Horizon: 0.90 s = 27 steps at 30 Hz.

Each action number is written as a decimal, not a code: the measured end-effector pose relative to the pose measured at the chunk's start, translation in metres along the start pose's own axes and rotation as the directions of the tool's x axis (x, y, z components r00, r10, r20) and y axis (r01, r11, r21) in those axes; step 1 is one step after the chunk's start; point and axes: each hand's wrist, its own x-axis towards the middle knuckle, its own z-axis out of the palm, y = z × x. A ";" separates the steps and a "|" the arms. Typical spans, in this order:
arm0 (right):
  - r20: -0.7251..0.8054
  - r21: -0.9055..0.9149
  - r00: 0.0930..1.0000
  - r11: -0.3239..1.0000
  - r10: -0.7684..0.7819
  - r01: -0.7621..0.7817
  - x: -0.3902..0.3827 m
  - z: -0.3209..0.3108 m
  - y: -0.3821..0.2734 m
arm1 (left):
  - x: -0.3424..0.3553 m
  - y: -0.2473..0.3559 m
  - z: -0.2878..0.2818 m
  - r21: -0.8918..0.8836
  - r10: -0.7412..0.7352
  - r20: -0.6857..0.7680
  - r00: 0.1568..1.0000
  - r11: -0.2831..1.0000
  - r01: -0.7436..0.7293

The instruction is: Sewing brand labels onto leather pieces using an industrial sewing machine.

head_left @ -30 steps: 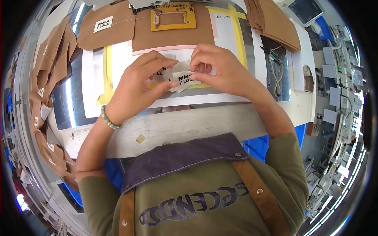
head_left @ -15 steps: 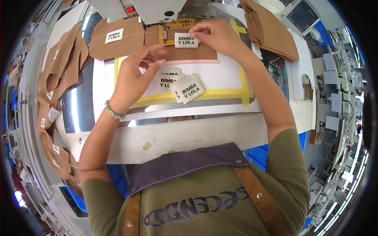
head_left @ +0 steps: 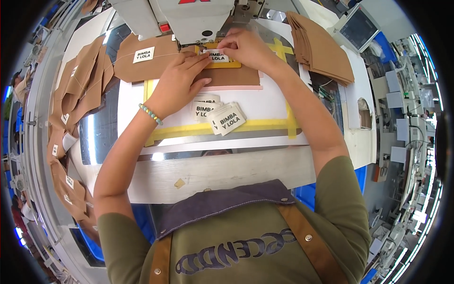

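Under the sewing machine head [head_left: 189, 21], a white label [head_left: 218, 58] with dark print lies within a yellow frame [head_left: 224, 66] on a brown fabric piece [head_left: 234, 78]. My right hand [head_left: 249, 51] pinches the label's upper right edge between thumb and fingers. From the left, my left hand [head_left: 182, 81] reaches in with fingers stretched out, the fingertips touching the label's left side and the thumb held apart. Closer to me, several loose white labels [head_left: 230, 120] overlap in a small pile on the white sheet [head_left: 265, 104].
Brown pieces with labels, strung on thread, hang over the left side [head_left: 85, 78]; one labelled piece [head_left: 127, 57] lies beside the machine. A stack of brown pieces [head_left: 319, 45] sits at right, near a screen [head_left: 359, 26]. Yellow tape [head_left: 265, 124] borders the sheet.
The label has moved away from me and slightly left into the yellow frame, carried by my right hand. My left hand has come in to the right and now touches the label.
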 end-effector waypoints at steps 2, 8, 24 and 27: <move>-0.053 -0.113 0.993 0.988 -0.109 0.103 -0.013 -0.001 -0.002 | -0.002 -0.008 0.003 0.010 0.005 0.011 1.000 1.000 -0.006; 0.033 -0.455 0.887 0.783 -0.461 0.424 -0.044 -0.006 0.013 | -0.002 -0.015 0.002 -0.042 0.003 0.039 0.999 0.999 -0.001; 0.041 -0.392 0.893 0.815 -0.448 0.427 -0.037 0.023 -0.001 | -0.014 -0.033 -0.016 0.124 -0.075 0.048 0.996 0.990 0.068; 0.048 -0.378 0.899 0.826 -0.434 0.419 -0.035 0.023 0.000 | -0.013 -0.036 -0.018 0.152 -0.091 0.105 0.990 0.986 0.075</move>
